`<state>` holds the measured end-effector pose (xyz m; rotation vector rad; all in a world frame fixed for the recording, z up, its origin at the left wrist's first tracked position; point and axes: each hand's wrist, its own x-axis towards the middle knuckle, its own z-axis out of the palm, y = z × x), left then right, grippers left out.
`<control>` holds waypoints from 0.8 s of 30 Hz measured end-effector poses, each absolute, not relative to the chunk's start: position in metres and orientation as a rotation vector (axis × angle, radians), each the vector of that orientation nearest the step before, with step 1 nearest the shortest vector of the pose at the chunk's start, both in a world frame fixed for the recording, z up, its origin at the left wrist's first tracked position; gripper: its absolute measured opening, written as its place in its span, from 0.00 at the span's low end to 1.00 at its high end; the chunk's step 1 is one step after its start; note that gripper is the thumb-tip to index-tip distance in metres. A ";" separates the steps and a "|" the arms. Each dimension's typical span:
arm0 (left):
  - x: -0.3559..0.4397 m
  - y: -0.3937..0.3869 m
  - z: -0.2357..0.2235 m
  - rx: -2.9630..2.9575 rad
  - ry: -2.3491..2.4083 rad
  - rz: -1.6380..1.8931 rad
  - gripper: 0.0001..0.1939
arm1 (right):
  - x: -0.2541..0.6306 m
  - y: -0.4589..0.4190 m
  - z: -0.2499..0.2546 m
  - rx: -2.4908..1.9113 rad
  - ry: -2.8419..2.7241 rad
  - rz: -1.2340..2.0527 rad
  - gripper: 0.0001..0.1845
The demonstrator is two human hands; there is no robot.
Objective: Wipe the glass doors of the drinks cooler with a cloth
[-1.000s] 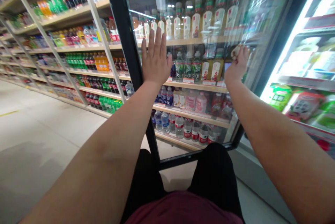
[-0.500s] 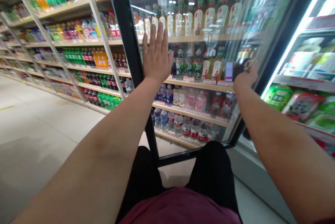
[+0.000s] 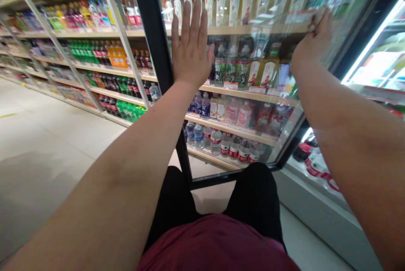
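Note:
A glass cooler door point(image 3: 234, 180) in a black frame stands swung open before me. My left hand point(image 3: 191, 58) lies flat on its glass beside the left frame bar, fingers stretched upward and thumb apart. Higher on the right part of the pane is my right hand point(image 3: 313, 43), its fingers curled in and pressed to the glass. Whatever those fingers may hold is hidden and blurred. Through the glass show rows of drink bottles point(image 3: 248, 3) with white labels, and below them dark green-labelled bottles point(image 3: 232, 66).
At right, the lit cooler point(image 3: 373, 93) holds packs and bottles, some with red labels point(image 3: 316, 163). Store shelves point(image 3: 104, 34) of soft drinks run along the left. Pale floor tiles point(image 3: 41, 144) lie beside them. My knees point(image 3: 256, 195) are close below the door's bottom edge.
My right hand has moved up and a little to the right along the glass. My left hand stays flat on the pane. The shelves sit slightly higher in view.

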<state>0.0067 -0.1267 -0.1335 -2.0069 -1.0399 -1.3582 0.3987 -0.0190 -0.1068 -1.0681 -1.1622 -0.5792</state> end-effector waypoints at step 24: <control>-0.003 -0.119 -0.133 -2.006 -0.915 -1.385 0.40 | 0.225 -0.107 -0.008 -1.260 -1.367 -0.674 0.42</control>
